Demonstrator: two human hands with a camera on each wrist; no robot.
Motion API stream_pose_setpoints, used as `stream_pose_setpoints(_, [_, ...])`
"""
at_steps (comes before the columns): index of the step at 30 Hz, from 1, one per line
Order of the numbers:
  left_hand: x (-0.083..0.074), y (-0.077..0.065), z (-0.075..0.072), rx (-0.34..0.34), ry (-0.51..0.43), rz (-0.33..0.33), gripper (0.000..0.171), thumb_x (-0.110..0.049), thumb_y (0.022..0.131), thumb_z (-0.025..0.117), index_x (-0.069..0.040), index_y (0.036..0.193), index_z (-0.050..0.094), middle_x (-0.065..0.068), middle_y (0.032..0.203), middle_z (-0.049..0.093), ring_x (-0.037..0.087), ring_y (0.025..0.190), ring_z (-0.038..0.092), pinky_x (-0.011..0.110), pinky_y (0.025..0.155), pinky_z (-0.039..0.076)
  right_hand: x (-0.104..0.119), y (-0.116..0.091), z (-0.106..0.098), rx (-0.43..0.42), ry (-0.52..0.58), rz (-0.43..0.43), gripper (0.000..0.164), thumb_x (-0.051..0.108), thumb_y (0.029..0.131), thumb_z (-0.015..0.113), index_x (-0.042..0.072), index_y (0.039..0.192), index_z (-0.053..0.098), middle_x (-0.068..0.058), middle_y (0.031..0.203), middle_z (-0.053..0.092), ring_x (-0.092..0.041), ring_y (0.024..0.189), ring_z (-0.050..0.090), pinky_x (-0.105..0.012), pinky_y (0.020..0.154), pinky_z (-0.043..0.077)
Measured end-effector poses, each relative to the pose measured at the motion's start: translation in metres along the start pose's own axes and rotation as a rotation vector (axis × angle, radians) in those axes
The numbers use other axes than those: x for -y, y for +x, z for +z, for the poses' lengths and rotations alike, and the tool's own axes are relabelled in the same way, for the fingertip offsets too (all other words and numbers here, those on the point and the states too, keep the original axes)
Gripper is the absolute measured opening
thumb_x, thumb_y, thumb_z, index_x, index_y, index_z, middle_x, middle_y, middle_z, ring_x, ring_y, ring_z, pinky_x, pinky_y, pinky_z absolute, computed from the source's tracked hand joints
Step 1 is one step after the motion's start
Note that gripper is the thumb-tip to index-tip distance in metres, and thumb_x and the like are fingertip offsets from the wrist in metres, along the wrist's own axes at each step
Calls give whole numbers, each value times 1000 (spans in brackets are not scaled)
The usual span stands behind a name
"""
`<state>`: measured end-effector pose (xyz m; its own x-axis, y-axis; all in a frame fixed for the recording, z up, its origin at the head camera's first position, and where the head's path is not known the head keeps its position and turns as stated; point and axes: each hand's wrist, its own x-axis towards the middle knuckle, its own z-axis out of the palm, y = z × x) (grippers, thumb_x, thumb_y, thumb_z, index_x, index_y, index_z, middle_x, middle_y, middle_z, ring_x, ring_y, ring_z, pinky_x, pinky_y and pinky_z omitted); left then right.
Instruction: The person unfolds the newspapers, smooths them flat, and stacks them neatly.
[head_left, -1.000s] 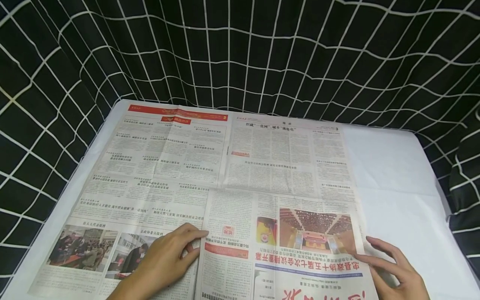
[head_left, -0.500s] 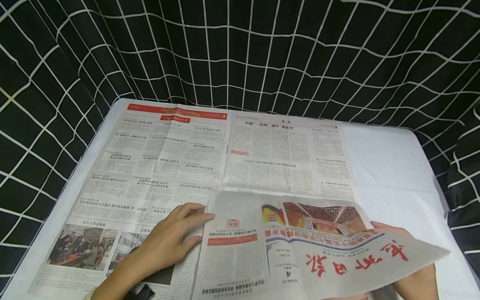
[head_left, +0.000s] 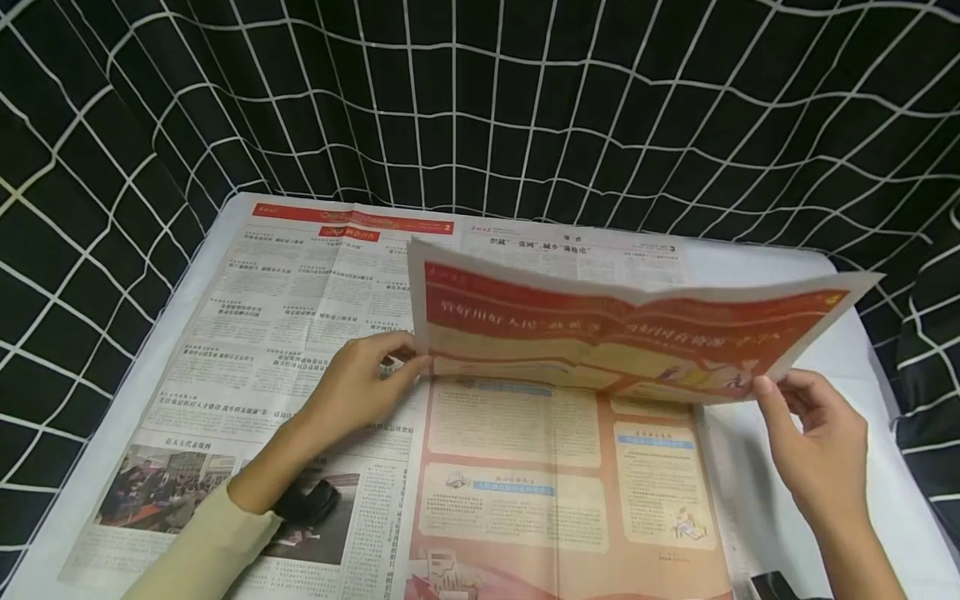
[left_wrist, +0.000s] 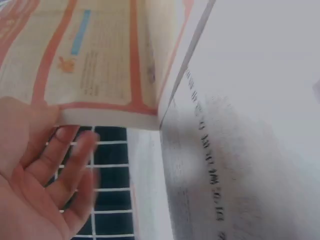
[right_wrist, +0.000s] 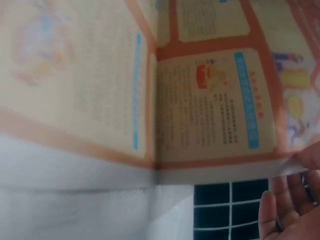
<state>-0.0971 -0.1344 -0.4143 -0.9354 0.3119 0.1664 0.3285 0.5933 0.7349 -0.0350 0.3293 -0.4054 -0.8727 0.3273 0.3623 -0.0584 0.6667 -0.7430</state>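
Observation:
My left hand [head_left: 367, 379] pinches the left edge of a raised newspaper page [head_left: 600, 325] between thumb and fingers. Opposite it, my right hand [head_left: 817, 442] grips the right edge, thumb on the near side. The lifted part stands tilted up, showing a red banner with pale lettering. Below its fold lies a red and cream printed page [head_left: 517, 467]. In the left wrist view the thumb is on the printed side, with the other fingers [left_wrist: 70, 170] under the paper. The right wrist view shows the right thumb over the border and loosely bent fingers [right_wrist: 285, 200] below.
Beneath, an opened newspaper sheet [head_left: 277, 358] with photos spreads over a white tabletop [head_left: 795, 333]. A black cloth with a white grid [head_left: 465, 108] surrounds the table's back and sides. Dark straps show near both wrists.
The upside-down front page, flat one second ago, has been lifted from the near edge and swung up and away, exposing the red and cream side. Both hands have moved forward with its edges.

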Motion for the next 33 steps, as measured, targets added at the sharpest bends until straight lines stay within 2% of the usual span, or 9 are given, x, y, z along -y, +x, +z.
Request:
stream_pose_setpoints(4, [6, 24, 3, -40, -15, -27, 14, -26, 103, 71, -14, 99, 77, 1, 92, 79, 17, 84, 68, 33, 72, 51, 2, 20, 12, 26, 23, 31, 16, 12, 103, 69, 4, 117, 69, 30, 99, 64, 10, 93, 63, -1, 86, 45])
stream_pose_setpoints(9, [14, 47, 12, -51, -26, -65, 18, -27, 104, 70, -11, 106, 77, 5, 96, 80, 20, 90, 74, 36, 79, 55, -2, 38, 26, 90, -19, 100, 26, 19, 105, 66, 2, 124, 68, 31, 97, 61, 12, 89, 61, -1, 78, 45])
stream_pose_setpoints(12, [21, 55, 17, -35, -23, -98, 22, -26, 104, 68, -8, 115, 76, 6, 98, 80, 20, 89, 73, 36, 80, 55, -8, 43, 34, 141, -59, 126, 31, 19, 106, 62, 0, 130, 66, 23, 99, 63, 12, 85, 60, -2, 73, 46])
stream_pose_setpoints(17, [31, 53, 20, 51, -8, -163, 32, -21, 103, 68, -1, 128, 72, 9, 98, 77, 15, 80, 65, 29, 77, 50, -17, 48, 48, 205, -153, 166, 35, 21, 107, 61, -1, 133, 66, -9, 107, 71, 9, 80, 55, -7, 65, 47])
stream_pose_setpoints(20, [33, 51, 20, 113, -9, -182, 40, -22, 103, 67, -1, 138, 67, 8, 99, 76, 13, 76, 61, 28, 76, 50, -20, 52, 55, 222, -202, 202, 37, 25, 107, 60, 0, 134, 66, -18, 112, 72, 7, 81, 53, -9, 64, 45])
stream_pose_setpoints(23, [32, 50, 20, 166, -45, -186, 49, -23, 105, 64, -1, 148, 58, 7, 100, 76, 14, 75, 61, 29, 75, 50, -21, 58, 62, 204, -198, 225, 37, 26, 106, 62, 1, 131, 69, -15, 108, 72, 6, 80, 53, -9, 64, 44])
stream_pose_setpoints(27, [29, 53, 22, 227, -129, -177, 59, -22, 105, 62, 1, 157, 46, 9, 106, 78, 12, 80, 69, 28, 77, 54, -24, 66, 69, 137, -184, 257, 34, 26, 103, 65, 1, 124, 74, 4, 89, 69, 7, 72, 54, -8, 61, 44])
stream_pose_setpoints(29, [29, 53, 22, 241, -168, -192, 58, -22, 105, 63, 4, 155, 47, 11, 98, 78, 13, 76, 69, 27, 75, 54, -27, 68, 73, 113, -185, 285, 33, 27, 102, 66, 2, 122, 75, 12, 82, 65, 8, 69, 55, -7, 60, 44])
stream_pose_setpoints(33, [31, 52, 20, 257, -242, -238, 37, -19, 104, 64, 3, 134, 66, 7, 72, 68, 14, 58, 64, 24, 63, 50, -34, 70, 81, 100, -210, 310, 36, 30, 102, 66, 3, 123, 76, -1, 90, 74, 12, 67, 55, -6, 61, 44])
